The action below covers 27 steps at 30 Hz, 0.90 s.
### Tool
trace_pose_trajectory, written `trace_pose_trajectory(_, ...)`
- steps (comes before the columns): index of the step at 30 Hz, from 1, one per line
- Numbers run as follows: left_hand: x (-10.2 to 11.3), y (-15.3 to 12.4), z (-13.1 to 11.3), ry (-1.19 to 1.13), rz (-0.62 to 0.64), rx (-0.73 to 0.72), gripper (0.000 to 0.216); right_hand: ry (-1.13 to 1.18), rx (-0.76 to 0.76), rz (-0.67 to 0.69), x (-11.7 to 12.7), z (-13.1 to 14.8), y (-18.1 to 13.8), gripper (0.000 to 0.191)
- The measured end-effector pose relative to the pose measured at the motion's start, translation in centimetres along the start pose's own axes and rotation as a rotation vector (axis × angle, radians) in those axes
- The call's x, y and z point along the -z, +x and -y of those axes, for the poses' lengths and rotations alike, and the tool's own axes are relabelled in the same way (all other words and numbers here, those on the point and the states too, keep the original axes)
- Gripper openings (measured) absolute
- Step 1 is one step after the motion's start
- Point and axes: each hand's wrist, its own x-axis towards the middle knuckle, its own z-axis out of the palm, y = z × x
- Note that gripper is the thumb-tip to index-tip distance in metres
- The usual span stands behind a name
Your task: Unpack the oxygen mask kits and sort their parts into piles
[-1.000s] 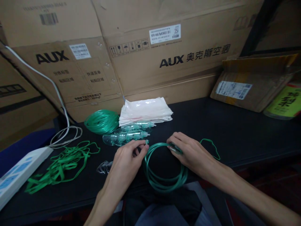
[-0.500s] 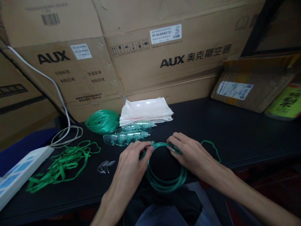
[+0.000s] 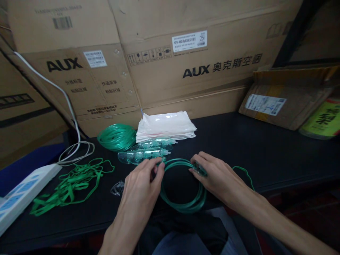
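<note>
Between my hands hangs a looped coil of thin green plastic tubing [image 3: 183, 207] at the table's near edge. My left hand [image 3: 146, 177] pinches the coil's left side, with a tubing end showing at the fingertips. On the right, my right hand [image 3: 212, 173] is closed around the coil and a clear green plastic piece [image 3: 199, 169], mostly covered by the fingers. A green elastic strap [image 3: 245, 172] trails out beyond the right wrist. Close beyond my left hand lie clear green oxygen masks [image 3: 143, 154] in a nested stack. Small bent metal strips [image 3: 117, 188] lie left of that hand, partly hidden.
Behind the masks are a larger green tubing coil [image 3: 117, 137] and a stack of white packets [image 3: 166, 124]. Tangled green elastic straps [image 3: 70, 186] and a white power strip [image 3: 29, 193] lie left. Large cardboard boxes [image 3: 159, 81] wall off the back; a smaller carton [image 3: 281, 102] stands right.
My left hand has shifted left with the tubing end, widening the gap between my hands. The coil has moved slightly left, and the camera view has shifted a little.
</note>
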Motion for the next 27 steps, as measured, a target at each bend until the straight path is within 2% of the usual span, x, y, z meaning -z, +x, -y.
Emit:
trace_pose_trajectory(2, -0.5, 0.3, -0.7, 0.092, 0.009, -0.102, 0.02, -0.004, 0.036, 0.008, -0.1, 0.2, 0.0, 0.004)
trace_pose_trajectory(5, -1.4, 0.8, -1.7, 0.172, 0.119, -0.229, 0.021, 0.001, 0.122, -0.016, -0.5, -0.1, -0.1, 0.005)
trace_pose_trajectory(7, -1.8, 1.0, -1.8, 0.17, 0.188, -0.295, 0.021, 0.019, 0.176, -0.021, -0.8, -0.4, -0.2, 0.007)
trace_pose_trajectory(12, -2.2, 0.7, -1.1, 0.069, 0.225, -0.494, 0.03, 0.131, 0.254, 0.044, -0.5, -0.8, -0.3, 0.013)
trace_pose_trajectory(15, -2.2, 0.6, -0.7, 0.022, 0.269, -0.466, 0.034, 0.288, 0.178, 0.094, 0.9, -1.0, 0.1, 0.022)
trace_pose_trajectory(18, -2.5, 0.5, -0.3, -0.014, 0.245, -0.374, 0.031, 0.4, 0.088, 0.127, 2.4, -1.4, 0.6, 0.022)
trace_pose_trajectory(23, -2.8, -0.2, 0.3, -0.048, 0.191, -0.261, 0.029, 0.412, 0.054, 0.184, 3.9, -1.9, 1.0, 0.008)
trace_pose_trajectory(27, -2.4, -0.5, 0.2, 0.033, 0.215, -0.201, 0.031, 0.4, 0.081, 0.159, 4.8, -2.0, 1.1, 0.017)
